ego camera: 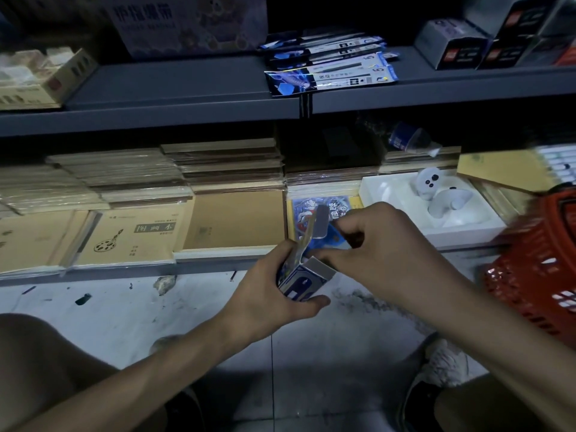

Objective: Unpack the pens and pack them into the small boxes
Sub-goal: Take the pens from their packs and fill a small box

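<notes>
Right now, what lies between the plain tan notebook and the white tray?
In the head view, a blue cartoon-printed cover, partly hidden behind the right hand.

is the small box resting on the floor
No, the left hand grips the small box in the air, with the right hand at its top flap.

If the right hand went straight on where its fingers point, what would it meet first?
Probably the small box held by the left hand: the right hand points left at its open top. Whether they touch is unclear.
</notes>
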A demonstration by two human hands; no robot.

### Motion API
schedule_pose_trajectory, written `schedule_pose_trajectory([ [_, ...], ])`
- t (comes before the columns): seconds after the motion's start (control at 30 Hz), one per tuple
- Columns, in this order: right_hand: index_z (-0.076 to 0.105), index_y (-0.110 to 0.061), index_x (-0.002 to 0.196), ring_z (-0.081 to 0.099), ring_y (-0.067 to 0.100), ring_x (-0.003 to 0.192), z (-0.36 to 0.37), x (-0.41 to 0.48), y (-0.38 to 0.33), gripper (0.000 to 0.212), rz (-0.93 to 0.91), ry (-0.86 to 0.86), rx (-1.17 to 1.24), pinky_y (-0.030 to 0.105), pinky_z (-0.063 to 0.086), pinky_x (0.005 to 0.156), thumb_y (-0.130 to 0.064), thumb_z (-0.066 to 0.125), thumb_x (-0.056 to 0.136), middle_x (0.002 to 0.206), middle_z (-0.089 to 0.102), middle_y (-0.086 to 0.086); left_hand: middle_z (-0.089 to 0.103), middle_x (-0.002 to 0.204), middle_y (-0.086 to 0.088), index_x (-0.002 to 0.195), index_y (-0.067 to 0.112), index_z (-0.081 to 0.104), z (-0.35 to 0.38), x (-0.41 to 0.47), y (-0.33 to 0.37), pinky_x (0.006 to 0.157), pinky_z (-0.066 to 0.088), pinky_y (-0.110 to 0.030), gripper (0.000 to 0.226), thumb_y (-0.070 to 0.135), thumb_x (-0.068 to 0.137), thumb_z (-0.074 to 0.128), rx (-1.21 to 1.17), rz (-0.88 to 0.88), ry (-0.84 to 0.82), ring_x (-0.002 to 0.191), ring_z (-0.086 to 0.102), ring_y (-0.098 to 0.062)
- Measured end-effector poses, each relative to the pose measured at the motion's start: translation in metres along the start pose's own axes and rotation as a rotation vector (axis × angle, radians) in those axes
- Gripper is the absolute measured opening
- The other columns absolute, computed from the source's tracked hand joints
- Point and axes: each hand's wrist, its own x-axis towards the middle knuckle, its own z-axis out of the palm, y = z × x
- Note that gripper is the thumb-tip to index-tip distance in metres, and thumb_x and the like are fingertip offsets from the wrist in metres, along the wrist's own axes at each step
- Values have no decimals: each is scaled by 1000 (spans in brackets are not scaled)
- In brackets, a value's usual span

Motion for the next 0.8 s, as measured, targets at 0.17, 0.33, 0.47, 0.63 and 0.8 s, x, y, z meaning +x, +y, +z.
schedule_pose_trajectory([
  [0.17,68,-20,57,44,10,67,-12,-1,-1,30,-9,-55,36,34,40,67,-21,73,86,75,49,3,73,89,4,104,23,64,3,-2,-3,77,61,-38,50,25,66,97,-12,-64,-22,85,72,-21],
  [0.33,81,-16,86,56,10,91,-11,-3,2,18,11,-193,-16,39,49,88,-20,66,96,104,57,3,72,90,-1,103,21,64,2,-3,-6,77,60,-35,49,21,66,96,-23,-69,-4,86,71,-24],
  [0.47,84,-26,99,49,-4,93,-9,-6,1,18,0,-248,45,15,41,76,-18,69,96,103,54,-9,74,89,6,102,26,64,2,-6,-6,69,57,-19,46,14,70,94,-62,-91,-19,82,72,-13],
  [0.63,80,-32,91,49,-2,88,-5,-3,4,14,51,-232,42,15,39,80,-27,68,96,114,46,-2,73,90,10,108,27,64,1,-4,-7,72,59,-24,50,17,70,94,-41,-73,-28,84,72,-12],
  [0.8,69,-40,73,49,-1,99,-9,-1,0,22,36,-190,118,6,37,78,-29,73,92,104,51,-8,73,94,5,111,24,61,-3,-1,-2,79,62,-40,53,18,70,93,6,-22,-40,86,72,-19],
])
